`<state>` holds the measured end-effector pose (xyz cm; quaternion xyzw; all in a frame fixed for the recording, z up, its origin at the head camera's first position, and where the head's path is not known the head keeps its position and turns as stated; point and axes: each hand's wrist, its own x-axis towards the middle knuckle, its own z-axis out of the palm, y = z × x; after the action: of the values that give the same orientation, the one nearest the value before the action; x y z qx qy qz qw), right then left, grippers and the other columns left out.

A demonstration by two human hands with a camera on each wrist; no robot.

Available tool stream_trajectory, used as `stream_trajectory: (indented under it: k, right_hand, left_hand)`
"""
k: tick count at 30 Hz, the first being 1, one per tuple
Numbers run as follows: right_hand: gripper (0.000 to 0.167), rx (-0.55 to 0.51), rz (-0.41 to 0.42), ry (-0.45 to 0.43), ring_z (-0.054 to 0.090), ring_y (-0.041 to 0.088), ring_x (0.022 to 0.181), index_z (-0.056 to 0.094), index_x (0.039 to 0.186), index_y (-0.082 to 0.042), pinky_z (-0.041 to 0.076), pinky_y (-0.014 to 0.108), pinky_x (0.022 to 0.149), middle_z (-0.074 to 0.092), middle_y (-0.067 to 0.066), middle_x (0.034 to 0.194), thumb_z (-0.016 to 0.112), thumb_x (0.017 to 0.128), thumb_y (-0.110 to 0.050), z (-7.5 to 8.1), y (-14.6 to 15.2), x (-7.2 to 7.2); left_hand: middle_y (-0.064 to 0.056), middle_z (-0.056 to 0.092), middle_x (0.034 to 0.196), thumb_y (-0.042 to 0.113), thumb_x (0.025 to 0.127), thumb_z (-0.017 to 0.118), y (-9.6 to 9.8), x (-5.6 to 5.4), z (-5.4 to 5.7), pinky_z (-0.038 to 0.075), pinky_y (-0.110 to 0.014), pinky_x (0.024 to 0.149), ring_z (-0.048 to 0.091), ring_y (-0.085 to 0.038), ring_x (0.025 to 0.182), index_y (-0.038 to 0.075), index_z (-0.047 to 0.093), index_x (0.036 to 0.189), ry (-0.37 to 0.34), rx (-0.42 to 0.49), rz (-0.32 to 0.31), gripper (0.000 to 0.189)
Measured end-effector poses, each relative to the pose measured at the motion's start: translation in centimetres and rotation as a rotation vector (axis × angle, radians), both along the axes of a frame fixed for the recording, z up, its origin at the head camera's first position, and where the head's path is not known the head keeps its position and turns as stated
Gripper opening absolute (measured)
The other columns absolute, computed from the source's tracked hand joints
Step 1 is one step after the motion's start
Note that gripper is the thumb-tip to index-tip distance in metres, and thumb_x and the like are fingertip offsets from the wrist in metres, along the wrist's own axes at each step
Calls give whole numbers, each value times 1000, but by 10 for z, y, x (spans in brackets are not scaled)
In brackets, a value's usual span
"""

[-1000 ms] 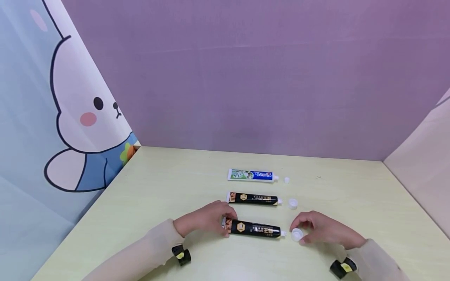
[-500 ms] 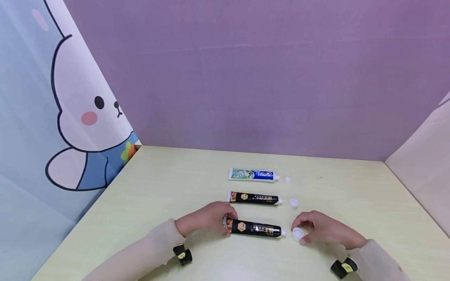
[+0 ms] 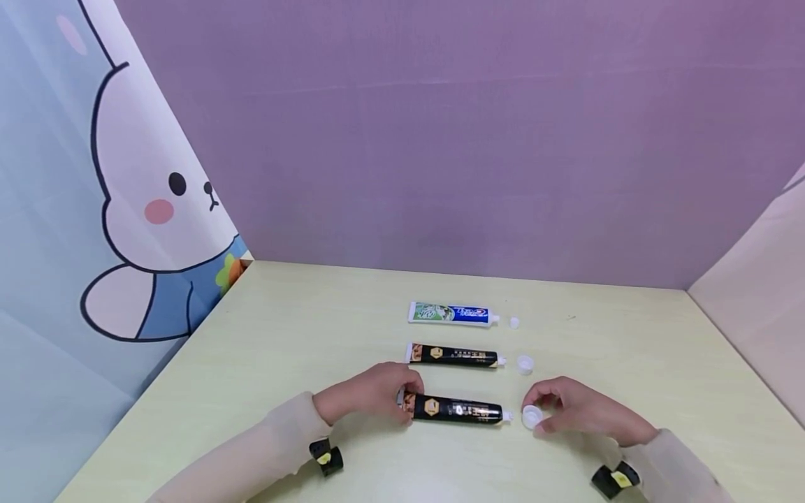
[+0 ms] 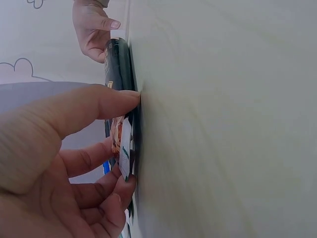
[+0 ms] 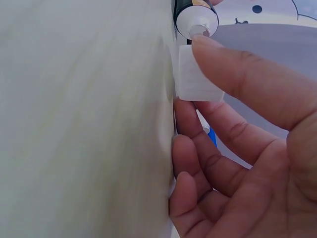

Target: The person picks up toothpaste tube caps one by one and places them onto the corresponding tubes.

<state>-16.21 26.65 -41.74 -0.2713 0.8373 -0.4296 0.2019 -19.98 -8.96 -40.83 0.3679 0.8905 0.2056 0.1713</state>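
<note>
On the left of the tabletop (image 3: 314,314), the person's left hand (image 3: 377,392) comes in from the left edge and grips the flat tail of the front black tube (image 3: 459,410), thumb on the near side and fingers on the far side. The tube lies lengthwise, the farthest of three from the back edge, its bare nozzle (image 3: 506,417) toward the right edge. This hold is best light and low, judging by the open nozzle: a hard squeeze could push the contents out, while a slack one could let the tube roll.

Behind it, nearer the back edge, lie the middle black tube (image 3: 455,355) and then the blue-and-green tube (image 3: 451,314), both uncapped and roughly parallel to it. The middle cap (image 3: 525,364) and the small cap (image 3: 514,322) sit just right of their nozzles.

Farthest right, the right hand (image 3: 572,406) has the front cap (image 3: 532,417) between thumb and fingers, just beside the nozzle but apart from it in the head view. A fingertip hold on the cap's side wall would serve well, with the cap level with the nozzle and the other caps left undisturbed.
</note>
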Motion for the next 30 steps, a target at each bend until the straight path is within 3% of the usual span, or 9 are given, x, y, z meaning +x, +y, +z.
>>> stream_trajectory:
  k: [11, 16, 21, 30]
  right_hand:
    - [23, -20, -7, -1, 48, 9, 78, 65, 97, -6, 39, 22, 66, 60, -3, 87, 74, 78, -12, -1, 1, 0]
    - [21, -35, -9, -6, 48, 8, 77, 65, 97, -5, 39, 22, 65, 60, -3, 86, 73, 78, -11, -1, 2, 0]
    - [20, -52, -2, -24, 50, 5, 77, 64, 97, -4, 41, 21, 65, 62, -3, 86, 72, 79, -9, 1, 2, 0]
    - [20, -90, 16, -28, 50, 4, 74, 63, 97, -1, 41, 20, 61, 61, -1, 84, 70, 79, -5, 2, 2, 0]
  left_hand:
    - [11, 60, 89, 16, 67, 81, -2, -1, 1, 43, -21, 79, 49, -3, 79, 13, 65, 102, 44, 21, -55, 38]
    - [12, 57, 80, 15, 67, 80, -3, -1, 0, 41, -18, 70, 42, -2, 67, 12, 63, 100, 32, 44, -87, 37]
    - [12, 54, 77, 17, 70, 75, -6, 0, 1, 41, -18, 67, 43, -3, 67, 12, 60, 101, 25, 45, -130, 35]
    - [12, 45, 66, 16, 74, 68, -6, 2, 2, 33, -18, 54, 37, -2, 57, 14, 58, 102, -74, 25, -121, 30]
